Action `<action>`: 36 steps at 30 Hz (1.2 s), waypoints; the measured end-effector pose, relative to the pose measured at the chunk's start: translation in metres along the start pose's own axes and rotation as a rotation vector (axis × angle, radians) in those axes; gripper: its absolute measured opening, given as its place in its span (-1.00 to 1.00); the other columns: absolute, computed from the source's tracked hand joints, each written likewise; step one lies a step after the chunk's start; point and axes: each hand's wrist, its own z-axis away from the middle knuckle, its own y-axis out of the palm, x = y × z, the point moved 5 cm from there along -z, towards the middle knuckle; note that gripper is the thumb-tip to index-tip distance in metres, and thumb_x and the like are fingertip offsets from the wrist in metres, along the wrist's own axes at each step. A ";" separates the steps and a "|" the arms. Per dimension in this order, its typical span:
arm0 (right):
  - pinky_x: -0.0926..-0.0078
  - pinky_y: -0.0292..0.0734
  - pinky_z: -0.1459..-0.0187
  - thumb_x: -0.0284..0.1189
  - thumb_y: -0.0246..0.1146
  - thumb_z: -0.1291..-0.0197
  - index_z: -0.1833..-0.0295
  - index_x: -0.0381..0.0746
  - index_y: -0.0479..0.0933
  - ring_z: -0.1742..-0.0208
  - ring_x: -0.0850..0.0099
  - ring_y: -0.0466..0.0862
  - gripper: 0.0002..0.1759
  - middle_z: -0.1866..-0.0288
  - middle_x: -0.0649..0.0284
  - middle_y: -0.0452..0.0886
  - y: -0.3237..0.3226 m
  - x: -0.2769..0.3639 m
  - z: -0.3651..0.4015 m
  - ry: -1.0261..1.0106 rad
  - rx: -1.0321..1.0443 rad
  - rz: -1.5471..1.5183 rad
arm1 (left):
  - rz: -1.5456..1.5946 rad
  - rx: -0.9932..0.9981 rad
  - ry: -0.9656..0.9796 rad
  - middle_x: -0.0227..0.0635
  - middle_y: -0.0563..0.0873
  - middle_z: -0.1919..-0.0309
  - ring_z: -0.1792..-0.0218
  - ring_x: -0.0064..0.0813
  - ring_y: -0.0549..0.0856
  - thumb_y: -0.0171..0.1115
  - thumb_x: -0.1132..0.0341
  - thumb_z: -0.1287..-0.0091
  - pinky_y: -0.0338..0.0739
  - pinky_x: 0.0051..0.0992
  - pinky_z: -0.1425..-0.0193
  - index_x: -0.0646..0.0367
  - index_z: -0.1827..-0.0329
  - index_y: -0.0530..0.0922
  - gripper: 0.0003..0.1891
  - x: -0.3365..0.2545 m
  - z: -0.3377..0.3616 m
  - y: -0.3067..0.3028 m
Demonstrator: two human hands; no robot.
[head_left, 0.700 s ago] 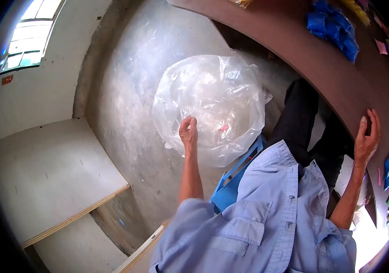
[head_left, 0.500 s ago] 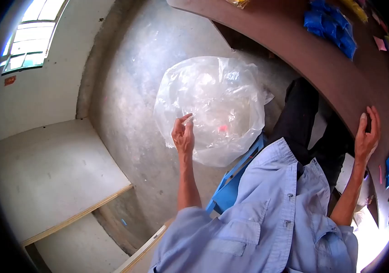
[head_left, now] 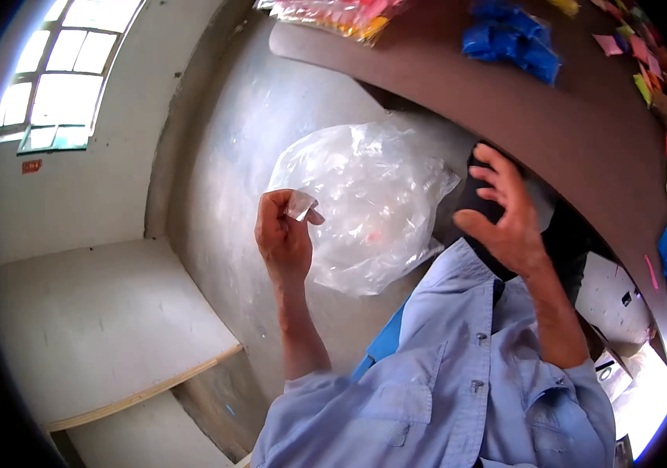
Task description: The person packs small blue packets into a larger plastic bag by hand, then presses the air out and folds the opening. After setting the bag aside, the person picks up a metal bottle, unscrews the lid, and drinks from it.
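My left hand (head_left: 283,238) pinches a small clear plastic bag (head_left: 300,205) between thumb and fingers, raised over the left side of a big transparent plastic sack (head_left: 365,210). That sack stands on the floor, and a pinkish-red spot shows through it low down. My right hand (head_left: 505,214) is in the air above my lap, near the table's edge. Its fingers are spread, and nothing is in it.
A brown curved table (head_left: 427,86) runs along the right. On it lie blue packets (head_left: 513,39), a bag of colourful pieces (head_left: 341,15) and many small coloured pieces by the far edge. White shelving (head_left: 107,327) stands at left, and a blue chair (head_left: 384,343) is beside me.
My right hand has left the tabletop and moved left over my lap, fingers spread. My left hand has come up and a little left, still holding the small bag. The view has shifted.
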 end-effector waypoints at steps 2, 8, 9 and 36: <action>0.18 0.58 -0.42 -0.20 0.70 -0.15 -0.71 -0.23 0.34 -0.55 0.20 0.60 0.08 -0.66 0.05 0.48 0.007 0.006 -0.007 0.000 -0.047 -0.037 | -0.016 0.114 0.029 -0.23 0.79 0.27 0.41 -0.54 0.74 0.16 0.56 -0.62 0.70 -0.47 0.17 0.31 0.06 0.59 -0.94 -0.021 -0.002 0.018; 0.43 0.71 0.04 -0.34 0.54 -0.44 -0.12 -0.31 0.75 0.12 0.50 0.81 -0.70 0.17 0.22 0.84 -0.010 -0.001 -0.001 0.059 0.043 -0.116 | -0.138 0.185 0.009 -0.30 0.80 0.29 0.42 -0.61 0.72 0.19 0.64 -0.52 0.64 -0.54 0.36 0.27 -0.02 0.66 -0.85 -0.033 -0.007 0.042; 0.53 0.64 0.20 -0.44 0.47 -0.51 0.03 -0.34 0.77 0.27 0.62 0.73 -0.84 0.33 0.29 0.80 -0.019 0.007 0.001 0.003 -0.031 -0.076 | -0.129 0.192 0.013 -0.30 0.80 0.29 0.42 -0.61 0.72 0.19 0.64 -0.52 0.64 -0.54 0.36 0.27 -0.02 0.66 -0.85 -0.024 -0.008 0.047; 0.68 0.49 0.38 -0.34 0.48 -0.54 0.05 -0.32 0.77 0.39 0.73 0.60 -0.77 0.37 0.42 0.73 -0.157 0.023 0.031 0.053 -0.472 -0.171 | -0.192 0.726 -0.164 -0.35 0.78 0.42 0.37 -0.53 0.75 0.65 0.41 -0.22 0.65 -0.45 0.19 0.20 0.03 0.79 -0.71 -0.058 0.036 0.138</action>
